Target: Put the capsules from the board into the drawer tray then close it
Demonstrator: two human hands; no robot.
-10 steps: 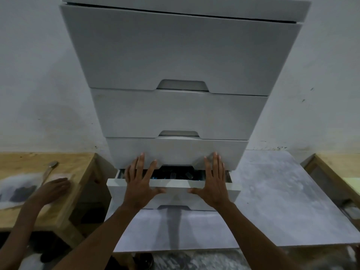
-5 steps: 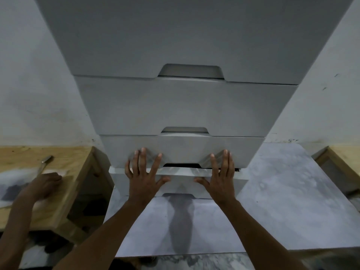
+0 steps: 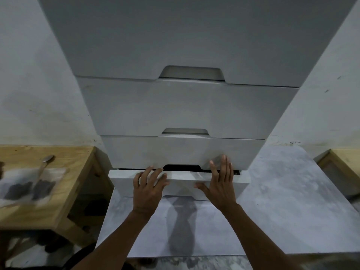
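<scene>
Drawer (image 3: 121,181), lowest in the cabinet (image 3: 185,108), has slid nearly shut; only a slit remains. Left hand (image 3: 148,189) and right hand (image 3: 220,185) press its front, fingers (image 3: 224,164) wide, holding nothing. Capsules hidden, presumably inside.

We see a dim, grey picture with soft light. A long dark shadow (image 3: 182,227) lies on the grey slab (image 3: 282,191) and points away from us, so the light comes from behind us. The tall chest of drawers (image 3: 185,106) leans and spreads wide toward the top edge, bent by the wide lens. The paper (image 3: 29,184) and spoon (image 3: 45,162) on the wooden counter (image 3: 64,191) at the left look smeared and blurry.
</scene>
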